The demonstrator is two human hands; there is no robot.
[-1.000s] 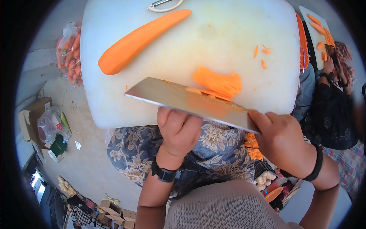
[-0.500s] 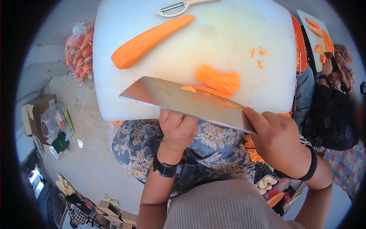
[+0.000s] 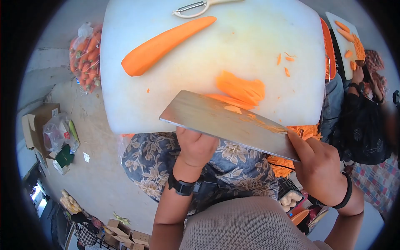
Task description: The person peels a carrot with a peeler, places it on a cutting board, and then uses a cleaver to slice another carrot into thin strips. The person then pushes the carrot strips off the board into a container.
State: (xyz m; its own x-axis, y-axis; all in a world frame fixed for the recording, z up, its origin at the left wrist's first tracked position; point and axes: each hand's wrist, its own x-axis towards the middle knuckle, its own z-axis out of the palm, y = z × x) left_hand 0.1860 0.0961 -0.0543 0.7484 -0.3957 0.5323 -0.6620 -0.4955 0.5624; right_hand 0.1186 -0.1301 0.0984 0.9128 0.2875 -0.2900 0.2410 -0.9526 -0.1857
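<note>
My right hand point(image 3: 320, 166) grips a broad cleaver point(image 3: 229, 125), index finger along the blade near the handle end. Carrot bits cling to the blade's upper face. My left hand point(image 3: 196, 146) is at the board's near edge, its fingers hidden beneath the blade. Just beyond the cleaver, thin carrot slices point(image 3: 241, 88) lie in an overlapping pile on the white cutting board point(image 3: 166, 100). A long peeled carrot point(image 3: 166, 46), with a cut side at its thick end, rests farther left. Whether anything is under the blade cannot be seen.
A peeler point(image 3: 191, 9) lies at the board's far edge. Shredded carrot point(image 3: 283, 166) is heaped below the board's right side, near an orange container point(image 3: 329, 50). A bag of carrots point(image 3: 86, 62) stands left. At right, another person's hand point(image 3: 357, 75) works at a second board point(image 3: 343, 39).
The cleaver and my right hand have shifted right and toward my body, uncovering more of the board on the left. My left hand has barely moved.
</note>
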